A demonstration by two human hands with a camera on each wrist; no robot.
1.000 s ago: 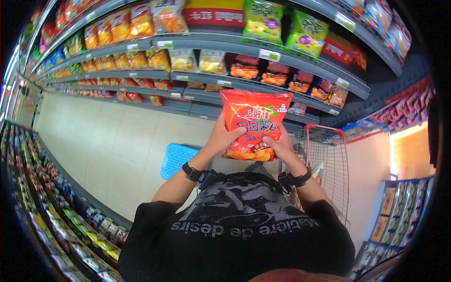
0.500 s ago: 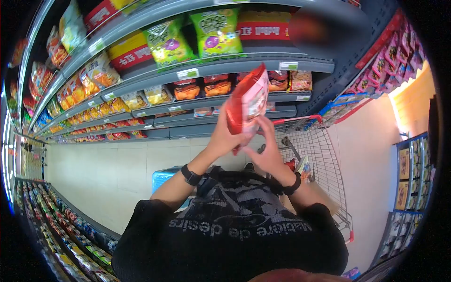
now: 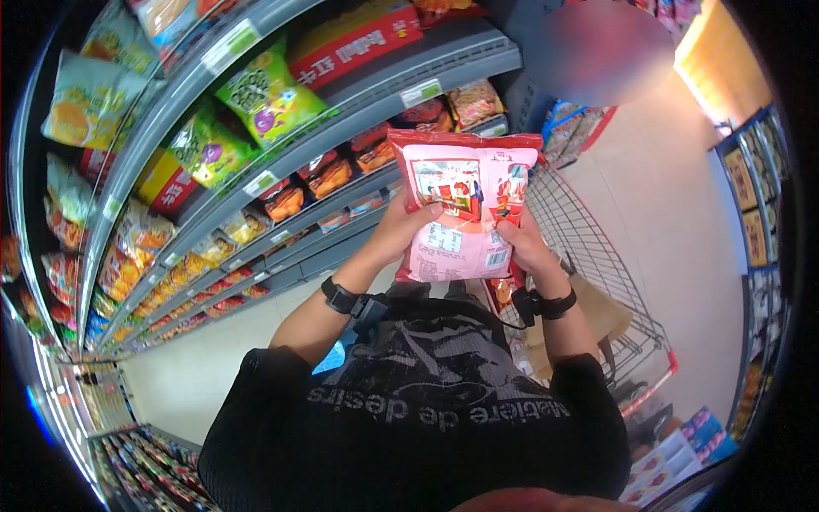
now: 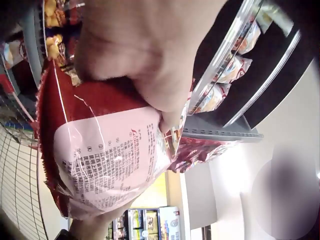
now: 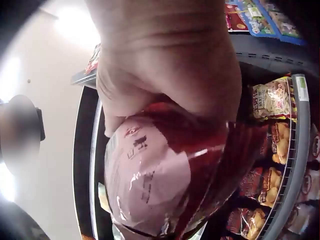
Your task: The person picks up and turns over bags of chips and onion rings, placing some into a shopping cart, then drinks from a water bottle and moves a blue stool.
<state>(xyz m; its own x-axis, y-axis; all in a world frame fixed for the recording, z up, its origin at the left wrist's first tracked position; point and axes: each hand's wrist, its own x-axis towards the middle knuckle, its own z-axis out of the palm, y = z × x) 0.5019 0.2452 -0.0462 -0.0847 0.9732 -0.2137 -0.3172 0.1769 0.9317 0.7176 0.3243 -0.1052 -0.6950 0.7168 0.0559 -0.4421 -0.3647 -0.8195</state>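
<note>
The left hand [image 3: 397,232] and right hand [image 3: 530,246] are gripping the bag [image 3: 461,247], seemingly for reading; turning it probably needs regripping.

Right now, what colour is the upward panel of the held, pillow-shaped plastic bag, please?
The panel is pink, clearest in the head view.

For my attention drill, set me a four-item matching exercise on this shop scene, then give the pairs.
1. Shopping cart
2. Brown bag
3. Green snack bags
4. Pink-backed bag

A. inside the cart
B. between the left hand and right hand
C. wire mesh with red trim
D. on a shelf

Pairs: 1-C, 2-A, 3-D, 4-B
</note>
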